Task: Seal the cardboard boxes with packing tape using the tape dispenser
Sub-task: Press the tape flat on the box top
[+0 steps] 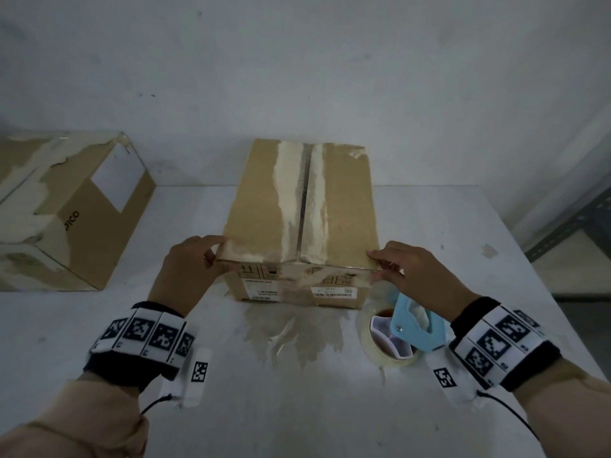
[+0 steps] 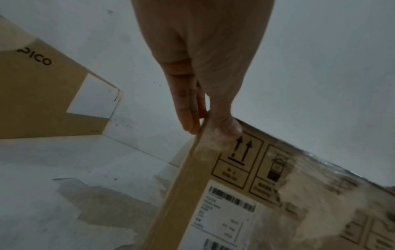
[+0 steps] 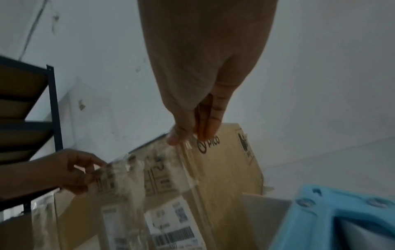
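A brown cardboard box (image 1: 264, 206) stands mid-table, flaps down, with a seam and torn pale strips along its top. My left hand (image 1: 211, 256) grips its near left top corner, thumb on the front face and fingers along the side (image 2: 205, 125). My right hand (image 1: 383, 266) grips the near right top corner the same way (image 3: 192, 135), where clear tape film crinkles over the front labels. The blue tape dispenser (image 1: 415, 328) with its clear tape roll (image 1: 377, 352) lies on the table under my right wrist, in neither hand.
A second, larger box (image 1: 82, 226) marked PICO lies at the left of the white table (image 1: 297, 408). A brownish stuck-on residue patch (image 1: 291, 335) spreads in front of the middle box. A metal shelf (image 1: 568, 226) stands to the right, past the table's edge.
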`<act>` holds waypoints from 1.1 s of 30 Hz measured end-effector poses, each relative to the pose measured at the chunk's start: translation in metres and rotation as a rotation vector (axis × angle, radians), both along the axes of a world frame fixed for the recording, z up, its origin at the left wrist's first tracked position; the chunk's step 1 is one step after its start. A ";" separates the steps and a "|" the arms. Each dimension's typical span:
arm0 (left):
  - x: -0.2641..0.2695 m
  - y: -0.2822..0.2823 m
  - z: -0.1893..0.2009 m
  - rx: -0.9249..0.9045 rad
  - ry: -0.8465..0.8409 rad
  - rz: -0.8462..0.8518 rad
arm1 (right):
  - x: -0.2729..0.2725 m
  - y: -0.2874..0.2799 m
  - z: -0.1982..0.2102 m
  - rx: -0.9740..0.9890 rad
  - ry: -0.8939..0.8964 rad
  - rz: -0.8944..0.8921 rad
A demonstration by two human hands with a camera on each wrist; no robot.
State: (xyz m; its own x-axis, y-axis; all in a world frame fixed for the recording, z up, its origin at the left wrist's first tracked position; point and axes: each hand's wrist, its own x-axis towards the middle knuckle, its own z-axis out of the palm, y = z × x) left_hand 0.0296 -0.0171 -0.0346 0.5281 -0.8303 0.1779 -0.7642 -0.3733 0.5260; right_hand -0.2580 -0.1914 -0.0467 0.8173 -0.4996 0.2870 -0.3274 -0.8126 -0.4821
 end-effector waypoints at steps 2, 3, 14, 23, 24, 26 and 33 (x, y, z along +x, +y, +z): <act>-0.003 0.000 0.000 -0.010 -0.039 0.008 | 0.000 0.002 0.002 -0.025 0.043 -0.021; -0.005 0.001 0.000 -0.014 -0.050 0.009 | 0.000 0.005 0.001 -0.039 0.058 -0.044; 0.005 0.019 -0.001 0.053 0.142 -0.148 | -0.002 -0.016 0.013 -0.087 0.128 0.141; 0.012 0.017 0.001 0.107 0.278 -0.183 | 0.002 -0.022 0.024 -0.316 0.209 0.254; 0.012 0.016 0.001 0.107 0.265 -0.183 | 0.003 -0.023 0.023 -0.316 0.215 0.250; 0.013 0.016 0.002 0.097 0.248 -0.192 | 0.004 -0.025 0.022 -0.333 0.245 0.257; 0.026 0.022 0.005 0.216 0.200 -0.249 | 0.004 -0.018 0.033 -0.086 0.095 -0.011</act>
State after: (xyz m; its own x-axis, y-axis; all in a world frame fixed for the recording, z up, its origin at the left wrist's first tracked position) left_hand 0.0560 0.0051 -0.0296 0.3122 -0.9446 -0.1012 -0.7356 -0.3078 0.6035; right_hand -0.2541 -0.2093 -0.0138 0.8375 -0.4854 0.2511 -0.3771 -0.8458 -0.3773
